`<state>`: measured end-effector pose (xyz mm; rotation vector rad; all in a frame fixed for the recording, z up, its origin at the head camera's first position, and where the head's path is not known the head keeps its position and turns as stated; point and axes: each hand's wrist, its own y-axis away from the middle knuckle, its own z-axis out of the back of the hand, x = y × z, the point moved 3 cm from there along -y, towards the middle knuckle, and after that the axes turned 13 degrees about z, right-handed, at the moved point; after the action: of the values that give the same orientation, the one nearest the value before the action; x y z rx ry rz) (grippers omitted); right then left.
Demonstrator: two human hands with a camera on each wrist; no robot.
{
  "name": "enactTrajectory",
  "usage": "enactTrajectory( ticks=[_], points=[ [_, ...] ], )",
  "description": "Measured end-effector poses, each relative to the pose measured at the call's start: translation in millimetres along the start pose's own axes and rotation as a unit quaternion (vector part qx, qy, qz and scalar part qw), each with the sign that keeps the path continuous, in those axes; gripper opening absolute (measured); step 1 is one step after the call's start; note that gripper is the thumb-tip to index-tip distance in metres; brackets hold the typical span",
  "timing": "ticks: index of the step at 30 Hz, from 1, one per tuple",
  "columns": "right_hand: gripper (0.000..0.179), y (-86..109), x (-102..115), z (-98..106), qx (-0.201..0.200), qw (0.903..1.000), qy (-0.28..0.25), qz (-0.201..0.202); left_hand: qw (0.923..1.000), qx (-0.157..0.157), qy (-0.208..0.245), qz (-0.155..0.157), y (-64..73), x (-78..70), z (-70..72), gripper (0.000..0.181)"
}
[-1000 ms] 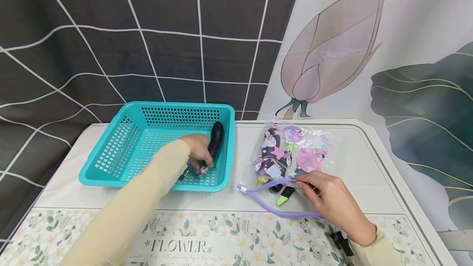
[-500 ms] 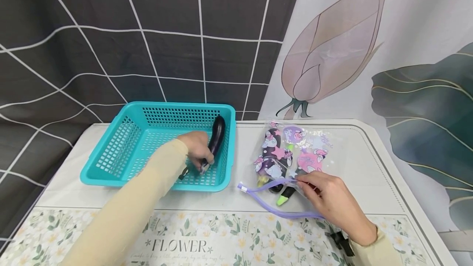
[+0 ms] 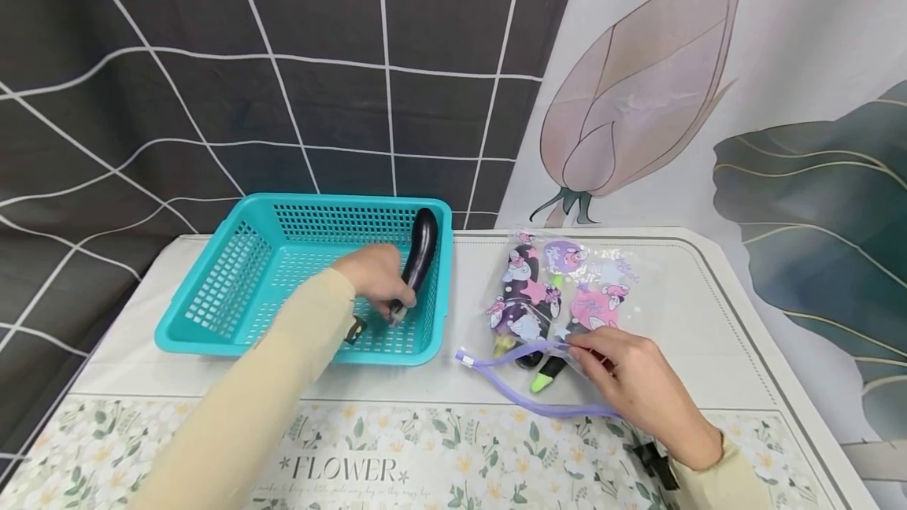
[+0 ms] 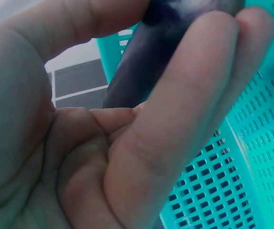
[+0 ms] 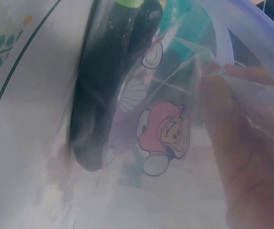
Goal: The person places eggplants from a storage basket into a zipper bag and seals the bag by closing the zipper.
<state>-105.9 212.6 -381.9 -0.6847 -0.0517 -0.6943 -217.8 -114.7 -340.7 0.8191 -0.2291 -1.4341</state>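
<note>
My left hand (image 3: 375, 275) reaches into a turquoise plastic basket (image 3: 340, 199) and pinches a long, glossy dark eggplant (image 3: 423, 246) near its lower end. The eggplant slants up along the basket's right wall. In the left wrist view, thumb and fingers close on the eggplant (image 4: 144, 59). To the right, my right hand (image 3: 641, 384) pinches the mouth of a clear, cartoon-printed zip bag (image 3: 638, 266), its purple zip strip (image 3: 524, 404) spread apart. Inside the bag lie several dark long pieces, one with a bright green tip (image 3: 542, 382); the right wrist view shows a dark piece (image 5: 99, 90) through the film.
A white slider (image 3: 465, 360) sits at the left end of the zip strip. Under everything is a white table with a floral cloth (image 3: 397, 431) along the front. A dark grid-patterned curtain (image 3: 319, 101) and a flower-printed one (image 3: 652, 77) hang behind.
The eggplant has risen slightly and shifted a little right, with my left hand moving along with it. The right hand and bag have stayed in place.
</note>
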Motion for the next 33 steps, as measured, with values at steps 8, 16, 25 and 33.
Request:
enactTrajectory(
  ticks=[8, 16, 25, 33],
  points=[
    [0.019, -1.3, 0, 0, -0.007, 0.9999, -0.002, 0.011, 0.9998, -0.015, 0.013, -0.004, 6.3, 0.8, 0.9, 0.022],
    [0.018, -0.8, -1, -1, -0.004, 1.0000, 0.002, 0.009, 0.9993, -0.029, 0.018, -0.019, 17.6, -0.9, 3.9, 0.021],
    [0.018, -0.6, -1, -1, -0.003, 1.0000, 0.005, 0.008, 0.9969, -0.056, 0.042, -0.036, 26.1, 1.3, 4.4, 0.025],
    [0.018, -1.1, 0, 0, -0.003, 0.9999, 0.008, 0.009, 0.9916, -0.072, 0.096, -0.048, 31.7, 6.5, -0.4, 0.022]
  ],
)
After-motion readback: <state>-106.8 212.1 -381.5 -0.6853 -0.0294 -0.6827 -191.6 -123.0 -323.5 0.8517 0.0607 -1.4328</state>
